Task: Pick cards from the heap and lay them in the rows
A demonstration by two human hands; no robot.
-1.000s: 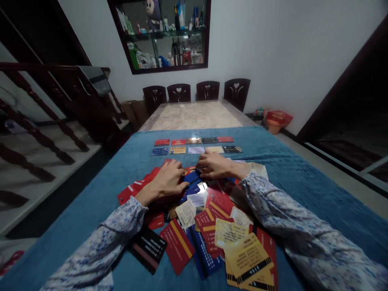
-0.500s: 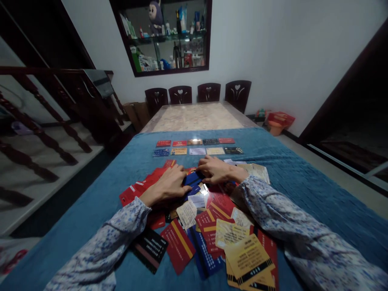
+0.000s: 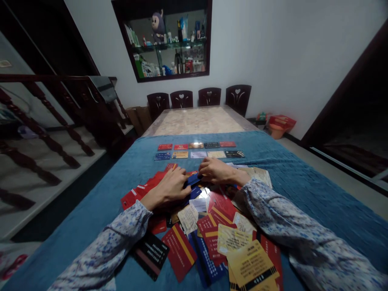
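A heap of plastic cards, red, blue, yellow and black, lies on a blue cloth. My left hand rests on the heap with fingers curled over its red and blue cards. Facing it, my right hand has its fingers bent and pinched on the edge of a blue card between the two hands. The left fingertips touch the same blue card. Beyond the hands, two neat rows of cards lie side by side on the cloth.
Past the cloth, the bare marble tabletop runs to several dark chairs by the wall. A glass cabinet hangs above them. A dark wooden stair rail stands at the left, and a red bag sits on the floor at the right.
Both hands stayed on the heap and drew closer around the blue card, which now tilts up a little at its edge. The camera tipped slightly upward.
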